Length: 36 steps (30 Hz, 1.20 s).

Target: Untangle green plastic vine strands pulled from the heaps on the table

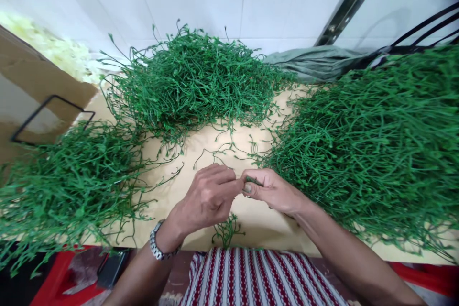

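Note:
My left hand (pixel 211 193), with a metal watch on the wrist, is closed with its fingertips meeting my right hand over the middle of the table. What it pinches is hidden by its own fingers. My right hand (pixel 274 190) is closed on a thin green stem (pixel 254 180), which shows between thumb and forefinger. Just below my left hand is a small branched green sprig (pixel 227 232); I cannot tell whether it lies on the table or hangs from the hand. A few loose stems (pixel 215 153) lie beyond both hands.
Heaps of green artificial-looking stems lie at the left (pixel 79 181), the back (pixel 201 76) and the right (pixel 376 143) of the pale table (pixel 172 191). A cardboard box (pixel 71 81) and a black wire frame (pixel 53 98) stand at far left. Grey-green cloth (pixel 315 63) lies by the wall.

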Motion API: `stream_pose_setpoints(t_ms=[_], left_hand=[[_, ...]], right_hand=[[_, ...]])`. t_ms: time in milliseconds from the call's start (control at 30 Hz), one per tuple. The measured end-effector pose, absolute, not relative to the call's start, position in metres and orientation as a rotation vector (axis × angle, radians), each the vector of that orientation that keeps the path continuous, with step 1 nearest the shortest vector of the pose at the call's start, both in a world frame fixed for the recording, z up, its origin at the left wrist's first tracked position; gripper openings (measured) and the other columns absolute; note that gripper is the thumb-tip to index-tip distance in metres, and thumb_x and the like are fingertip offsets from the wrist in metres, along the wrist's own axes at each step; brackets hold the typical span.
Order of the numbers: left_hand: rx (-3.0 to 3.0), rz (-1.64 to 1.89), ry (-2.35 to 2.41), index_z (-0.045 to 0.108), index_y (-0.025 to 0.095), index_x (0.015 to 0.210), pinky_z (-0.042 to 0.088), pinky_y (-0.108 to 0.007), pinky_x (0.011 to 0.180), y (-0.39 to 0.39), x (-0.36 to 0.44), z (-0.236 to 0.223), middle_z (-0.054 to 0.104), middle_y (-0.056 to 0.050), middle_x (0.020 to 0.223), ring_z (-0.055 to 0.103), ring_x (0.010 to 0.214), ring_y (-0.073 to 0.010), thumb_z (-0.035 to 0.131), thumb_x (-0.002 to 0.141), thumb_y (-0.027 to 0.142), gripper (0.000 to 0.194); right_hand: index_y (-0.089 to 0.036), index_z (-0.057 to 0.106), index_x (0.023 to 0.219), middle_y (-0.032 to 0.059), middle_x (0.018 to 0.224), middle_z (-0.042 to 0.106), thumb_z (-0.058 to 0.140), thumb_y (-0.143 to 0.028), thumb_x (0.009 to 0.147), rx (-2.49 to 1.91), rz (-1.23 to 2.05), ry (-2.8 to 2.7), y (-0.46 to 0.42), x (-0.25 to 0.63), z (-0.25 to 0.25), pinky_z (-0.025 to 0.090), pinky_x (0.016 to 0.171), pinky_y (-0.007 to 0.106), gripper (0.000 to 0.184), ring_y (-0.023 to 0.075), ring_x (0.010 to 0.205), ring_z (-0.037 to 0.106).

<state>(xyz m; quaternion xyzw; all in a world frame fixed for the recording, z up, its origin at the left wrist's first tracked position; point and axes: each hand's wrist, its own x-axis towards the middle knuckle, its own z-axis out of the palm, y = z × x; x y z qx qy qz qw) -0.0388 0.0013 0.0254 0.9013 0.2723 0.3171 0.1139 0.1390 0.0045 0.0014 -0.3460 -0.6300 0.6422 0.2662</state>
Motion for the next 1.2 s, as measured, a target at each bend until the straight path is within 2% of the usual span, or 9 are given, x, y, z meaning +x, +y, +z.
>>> stream_pose_setpoints(t_ms=[200, 300, 367, 467, 567, 700, 967, 1067, 1200], left_hand=[[2.51, 1.421, 0.853, 0.056, 0.015, 0.075, 0.035, -0.028, 0.053, -0.006, -0.032, 0.012, 0.051, -0.001, 0.052, 0.044, 0.054, -0.0138, 0.046, 0.072, 0.003, 0.016], [2.418, 1.459, 0.894, 0.057, 0.015, 0.073, 0.034, -0.028, 0.052, -0.007, -0.03, 0.011, 0.05, -0.001, 0.052, 0.042, 0.052, -0.0134, 0.045, 0.074, 0.003, 0.017], [2.257, 1.359, 0.849, 0.057, 0.014, 0.068, 0.033, -0.027, 0.05, -0.006, -0.032, 0.014, 0.049, -0.001, 0.051, 0.042, 0.05, -0.012, 0.045, 0.078, 0.006, 0.018], [1.961, 1.253, 0.758, 0.059, 0.014, 0.066, 0.035, -0.027, 0.051, -0.005, -0.037, 0.014, 0.053, -0.002, 0.054, 0.046, 0.052, -0.0116, 0.05, 0.082, 0.015, 0.019], [1.734, 1.238, 0.741, 0.062, 0.014, 0.066, 0.038, -0.028, 0.053, -0.006, -0.04, 0.009, 0.055, -0.003, 0.057, 0.05, 0.054, -0.0129, 0.055, 0.082, 0.029, 0.022], [1.593, 1.196, 0.724, 0.063, 0.015, 0.065, 0.041, -0.028, 0.054, -0.007, -0.04, 0.004, 0.055, -0.003, 0.056, 0.051, 0.054, -0.0135, 0.057, 0.079, 0.04, 0.03], [1.349, 1.193, 0.675, 0.059, 0.014, 0.061, 0.038, -0.026, 0.05, -0.005, -0.034, 0.006, 0.049, -0.001, 0.053, 0.045, 0.05, -0.0114, 0.062, 0.074, 0.039, 0.029], [1.433, 1.116, 0.748, 0.058, 0.013, 0.061, 0.036, -0.025, 0.051, -0.004, -0.039, 0.013, 0.051, -0.001, 0.054, 0.044, 0.052, -0.0109, 0.06, 0.076, 0.036, 0.027], [1.69, 0.983, 0.863, 0.056, 0.012, 0.063, 0.031, -0.022, 0.049, -0.003, -0.046, 0.029, 0.048, 0.001, 0.055, 0.04, 0.051, -0.0086, 0.054, 0.078, 0.026, 0.02]], right_hand=[[-0.016, 0.047, 0.065, -0.0057, 0.054, 0.035, 0.042, -0.043, 0.089, -1.009, 1.273, -1.965, -0.004, 0.134, 0.018, 0.023, 0.049, 0.021, 0.036, 0.0073, 0.051, 0.033], [-0.016, 0.047, 0.066, -0.0057, 0.052, 0.034, 0.042, -0.035, 0.09, -1.057, 1.097, -1.952, -0.009, 0.132, 0.021, 0.023, 0.049, 0.021, 0.031, 0.0075, 0.049, 0.032], [-0.016, 0.047, 0.065, -0.0056, 0.052, 0.034, 0.043, -0.036, 0.089, -1.036, 1.158, -1.907, -0.009, 0.131, 0.019, 0.022, 0.048, 0.022, 0.031, 0.0076, 0.049, 0.03], [-0.016, 0.049, 0.063, -0.0041, 0.054, 0.038, 0.047, -0.045, 0.085, -0.883, 1.471, -1.734, -0.006, 0.129, 0.012, 0.023, 0.047, 0.021, 0.037, 0.0078, 0.05, 0.032], [-0.015, 0.051, 0.062, -0.0044, 0.051, 0.04, 0.056, -0.051, 0.077, -0.746, 1.79, -1.422, -0.004, 0.123, 0.004, 0.02, 0.042, 0.021, 0.039, 0.006, 0.044, 0.028], [-0.015, 0.052, 0.06, -0.0064, 0.046, 0.039, 0.068, -0.049, 0.066, -0.668, 2.044, -1.077, -0.006, 0.117, -0.001, 0.016, 0.037, 0.02, 0.038, 0.0038, 0.038, 0.022], [-0.015, 0.052, 0.06, -0.007, 0.044, 0.041, 0.07, -0.042, 0.066, -0.583, 2.062, -0.95, -0.009, 0.114, 0.0, 0.017, 0.037, 0.019, 0.034, 0.0028, 0.036, 0.021], [-0.015, 0.051, 0.063, -0.0077, 0.046, 0.037, 0.065, -0.046, 0.072, -0.64, 2.01, -1.068, -0.007, 0.116, -0.001, 0.017, 0.038, 0.019, 0.035, 0.0035, 0.037, 0.021], [-0.014, 0.053, 0.073, -0.0061, 0.051, 0.039, 0.053, -0.047, 0.082, -0.667, 1.948, -1.384, -0.002, 0.124, 0.0, 0.021, 0.042, 0.02, 0.035, 0.0051, 0.043, 0.027]])
